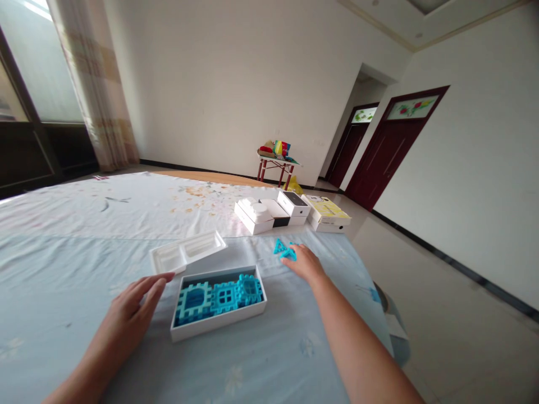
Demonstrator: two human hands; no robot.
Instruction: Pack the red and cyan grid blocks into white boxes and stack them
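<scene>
In the head view, a white box (219,324) holds several blue plastic building pieces (225,297), some square with notched edges and window-like openings. My left hand (137,300) is beside its left end, fingers stretched out with nothing in them. Right of the box, my right hand (306,262) has its thumb and fingers closed round a blue triangular building piece (288,255) at the cloth. Another blue triangular piece (279,246) lies just left of it, and a further bit of blue is partly hidden behind my fingers.
A white plastic tray insert (202,248) lies behind the box. Farther back stand an open white box (255,221), a phone box (293,205) and a yellow-topped box (326,210). A light-blue cloth (236,365) covers the near table. A small side table (278,161) with items stands by the wall.
</scene>
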